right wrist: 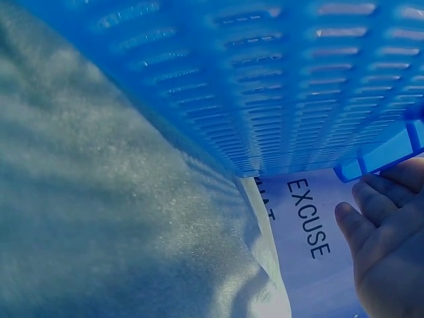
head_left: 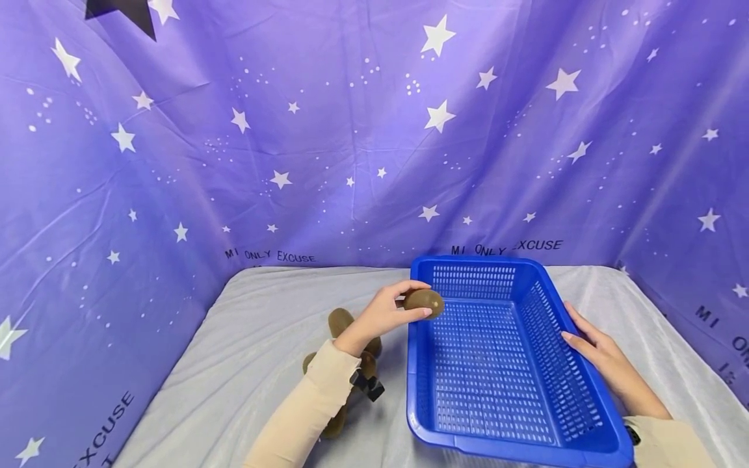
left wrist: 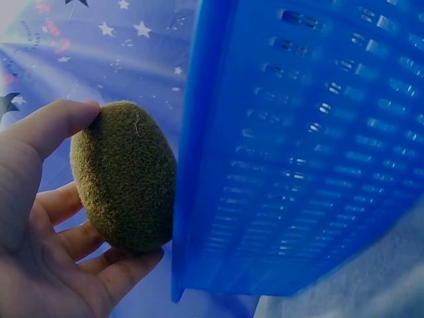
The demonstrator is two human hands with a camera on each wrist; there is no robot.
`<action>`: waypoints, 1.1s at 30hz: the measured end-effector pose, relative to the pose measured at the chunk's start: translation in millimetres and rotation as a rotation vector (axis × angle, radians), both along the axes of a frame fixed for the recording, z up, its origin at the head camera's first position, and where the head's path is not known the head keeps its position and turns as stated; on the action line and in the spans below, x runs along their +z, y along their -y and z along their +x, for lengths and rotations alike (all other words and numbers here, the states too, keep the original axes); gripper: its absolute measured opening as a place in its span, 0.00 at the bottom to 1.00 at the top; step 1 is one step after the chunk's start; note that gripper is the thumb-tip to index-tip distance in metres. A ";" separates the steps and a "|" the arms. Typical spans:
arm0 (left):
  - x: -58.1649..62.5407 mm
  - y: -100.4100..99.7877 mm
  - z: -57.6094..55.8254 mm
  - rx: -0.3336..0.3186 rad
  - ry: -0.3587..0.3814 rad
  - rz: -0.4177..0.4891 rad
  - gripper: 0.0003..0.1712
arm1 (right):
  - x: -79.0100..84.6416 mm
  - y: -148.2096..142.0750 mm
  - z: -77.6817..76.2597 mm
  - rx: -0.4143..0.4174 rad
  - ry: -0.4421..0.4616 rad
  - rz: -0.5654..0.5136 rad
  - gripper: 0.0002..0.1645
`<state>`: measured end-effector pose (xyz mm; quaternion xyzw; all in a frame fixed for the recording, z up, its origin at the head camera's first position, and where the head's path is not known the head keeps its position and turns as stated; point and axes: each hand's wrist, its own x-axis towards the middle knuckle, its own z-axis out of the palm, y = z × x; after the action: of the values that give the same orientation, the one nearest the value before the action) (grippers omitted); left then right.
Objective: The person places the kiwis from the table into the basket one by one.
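A brown fuzzy kiwi is pinched between the thumb and fingers of my left hand, over the left rim of a blue plastic basket. In the left wrist view the kiwi overlaps the basket's edge, with the thumb on one side and the fingertips beneath. My right hand holds the basket's right rim, thumb over the top. The right wrist view shows its fingers just under the rim, outside the slotted wall. Inside, the basket's perforated floor is bare.
Several more kiwis lie on the grey cloth left of the basket, partly hidden by my left forearm and the black wrist strap. Purple star-printed curtains stand behind the table and on both sides.
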<state>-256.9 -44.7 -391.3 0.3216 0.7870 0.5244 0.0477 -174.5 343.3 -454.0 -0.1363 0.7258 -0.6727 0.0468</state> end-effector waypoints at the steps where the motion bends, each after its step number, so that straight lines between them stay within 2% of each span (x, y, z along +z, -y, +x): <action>1: -0.4 -1.4 0.0 -0.003 0.000 -0.003 0.24 | 0.0 0.2 0.0 -0.003 -0.002 0.008 0.36; 12: -5.0 -13.0 0.4 -0.028 -0.011 -0.023 0.26 | 0.2 2.1 -0.5 -0.005 0.032 0.000 0.36; 24: -14.1 -18.2 -0.2 -0.074 -0.005 0.004 0.20 | 0.5 2.3 -0.4 -0.003 0.020 0.011 0.36; 27: -13.8 -17.7 -0.7 -0.084 -0.004 0.021 0.19 | 1.2 1.6 -1.1 -0.011 0.001 0.032 0.36; 30: -1.5 -17.1 6.7 -0.092 0.013 0.019 0.19 | 1.9 0.9 -1.6 -0.016 -0.016 0.048 0.36; 33: -1.5 -16.6 6.7 -0.095 0.012 0.014 0.19 | 2.0 0.1 -1.3 -0.021 -0.029 0.056 0.36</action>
<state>-250.3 -28.2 -392.8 0.3555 0.7669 0.5290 0.0751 -175.8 343.2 -452.1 -0.1371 0.7462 -0.6505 0.0331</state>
